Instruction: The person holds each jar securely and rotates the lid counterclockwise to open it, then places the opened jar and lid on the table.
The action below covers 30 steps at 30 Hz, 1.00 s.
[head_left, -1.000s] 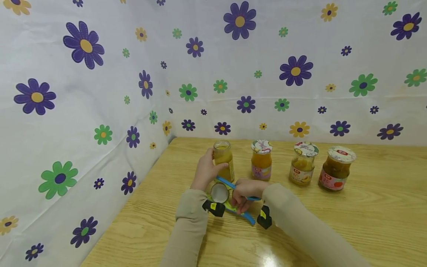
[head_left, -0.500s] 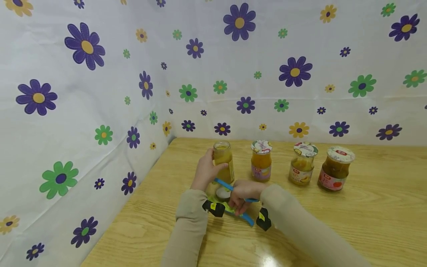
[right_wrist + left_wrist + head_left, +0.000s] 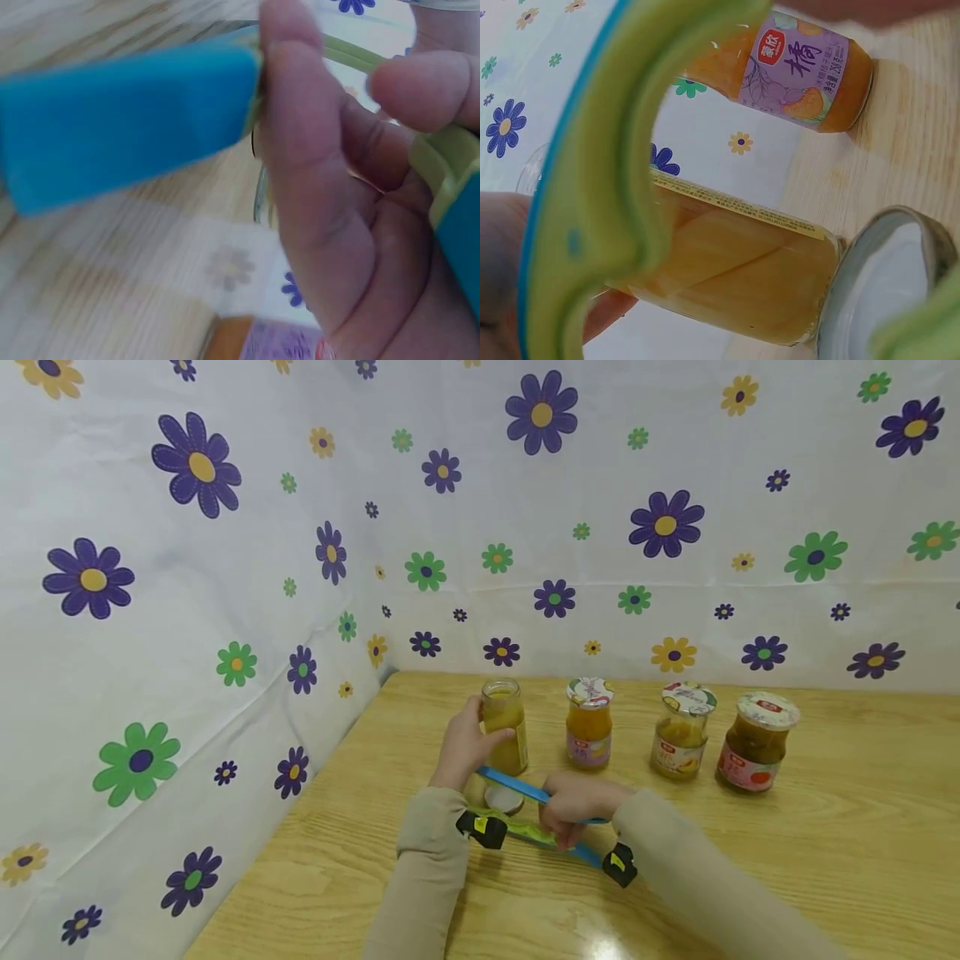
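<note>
Grip: left hand (image 3: 462,743) wraps the open jar (image 3: 503,727) by its side and keeps it upright on the desk (image 3: 825,860); right hand (image 3: 576,802) is clenched round the two blue-and-green handles of a jar opener (image 3: 543,835), thumb and fingers pinching them, as the right wrist view shows close up.

Jar in hand: lidless, filled with yellow fruit in syrup, standing at the left end of the row, near the corner of the flowered cloth (image 3: 225,568).

Lid: a round metal lid (image 3: 502,797) lies on the desk just in front of the open jar, between the two wrists, close to the opener's green jaws; whether the tool touches it cannot be told.

Step in hand: judged from the bare jar mouth and the loose lid, the lid is off this jar and the opener is being drawn clear of it.

Next move: likely calls for easing the squeeze on the handles so the lid stays free, then steadying another jar before the tool goes round its lid.

Count: four jars in all — one open, three sealed: an orange-filled jar (image 3: 588,722), a pale-fruit jar (image 3: 681,728) and a red-labelled jar (image 3: 754,741), standing apart in one row.

Also counted: one opener, one loose lid, two hands in beige sleeves.
</note>
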Tool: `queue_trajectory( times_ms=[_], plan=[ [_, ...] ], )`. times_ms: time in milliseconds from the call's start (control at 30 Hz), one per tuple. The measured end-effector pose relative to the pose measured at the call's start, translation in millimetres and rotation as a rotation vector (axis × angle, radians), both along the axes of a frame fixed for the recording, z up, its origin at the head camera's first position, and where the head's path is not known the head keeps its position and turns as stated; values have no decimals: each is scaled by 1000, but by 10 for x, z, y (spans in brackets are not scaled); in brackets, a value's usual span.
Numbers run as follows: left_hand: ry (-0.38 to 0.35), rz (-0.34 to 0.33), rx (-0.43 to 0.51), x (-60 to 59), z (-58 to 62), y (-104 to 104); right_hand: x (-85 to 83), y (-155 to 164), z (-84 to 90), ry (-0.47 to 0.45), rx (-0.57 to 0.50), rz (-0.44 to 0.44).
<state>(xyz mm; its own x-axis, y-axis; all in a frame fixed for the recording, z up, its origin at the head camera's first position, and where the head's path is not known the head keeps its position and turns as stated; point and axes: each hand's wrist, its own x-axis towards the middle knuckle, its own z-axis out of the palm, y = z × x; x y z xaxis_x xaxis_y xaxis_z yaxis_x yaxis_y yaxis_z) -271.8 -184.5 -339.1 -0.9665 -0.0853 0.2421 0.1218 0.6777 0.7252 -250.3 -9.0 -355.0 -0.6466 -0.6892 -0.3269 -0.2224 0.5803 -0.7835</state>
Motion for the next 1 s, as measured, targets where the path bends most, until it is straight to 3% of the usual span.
queue_trajectory(
  times_ms=[267, 500, 600, 833, 1000],
  plan=[
    [-23, -7, 15, -11, -3, 10, 102, 438, 33, 125, 10, 41],
    [-42, -2, 29, -23, -36, 17, 91, 794, 40, 173, -96, 78],
    [-48, 2, 33, -25, -44, 26, 70, 913, 106, 239, -127, 70],
    [-55, 15, 46, -32, -30, 26, 75, 1113, 413, 439, -194, -95],
    [-60, 13, 68, -32, -18, 23, 69, 1189, 519, 494, -272, -213]
  ],
)
